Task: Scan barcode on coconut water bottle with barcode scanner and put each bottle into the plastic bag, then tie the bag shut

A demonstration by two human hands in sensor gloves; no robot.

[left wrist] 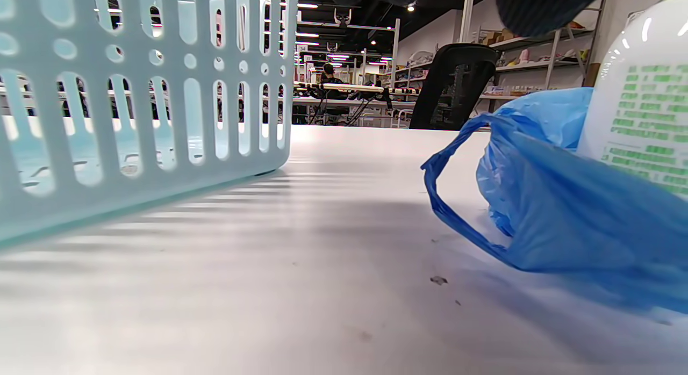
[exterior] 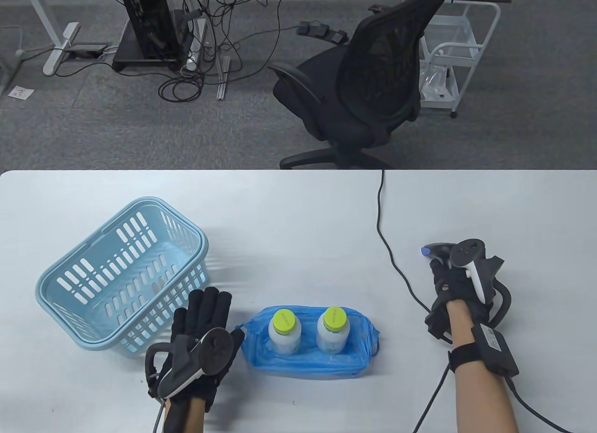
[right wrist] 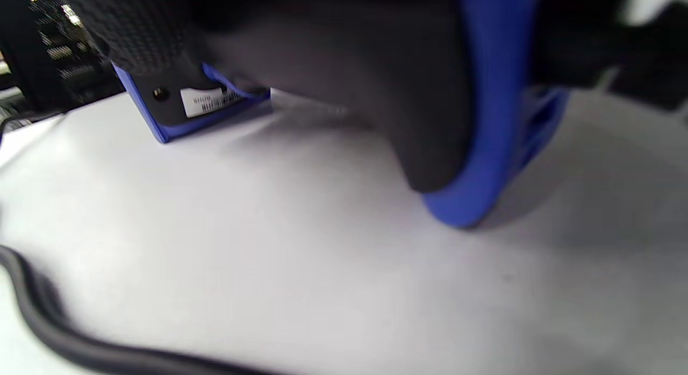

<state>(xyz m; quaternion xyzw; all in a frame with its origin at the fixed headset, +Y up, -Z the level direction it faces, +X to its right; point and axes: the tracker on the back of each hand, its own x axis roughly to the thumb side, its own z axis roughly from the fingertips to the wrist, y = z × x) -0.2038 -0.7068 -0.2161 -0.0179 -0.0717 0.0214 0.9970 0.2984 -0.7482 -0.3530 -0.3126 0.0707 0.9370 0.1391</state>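
Bottles first: both coconut water bottles, the left bottle (exterior: 284, 332) and the right bottle (exterior: 333, 331), stand upright side by side inside the blue plastic bag (exterior: 311, 361), which sits near the table's front edge about midway along it, its mouth slumped down around them so the green caps poke out. My read is that scanning and bagging are done, since the light blue basket (exterior: 122, 276) toward the table's left side looks to have nothing in it, so only the tying is left. That would explain the hands. The right hand (exterior: 454, 283), over toward the right edge and well apart from the bag, is wrapped around the barcode scanner (exterior: 437, 251), and in the right wrist view the scanner's blue-trimmed base is down on the table (exterior: 298, 209), so I'd guess it's being parked out of the way; whether the grip is loosening I can't tell. Its cable (exterior: 391, 246) runs off over the back edge. The left hand (exterior: 199, 332) holds nothing, fingers straight and pointing toward the back edge, sitting between the basket and the bag, just beside the bag's left handle loop (left wrist: 457, 187). That loop stands open in the left wrist view, which seems like the obvious thing to grab next. Forearms both come in from the front edge, wrists roughly flat.
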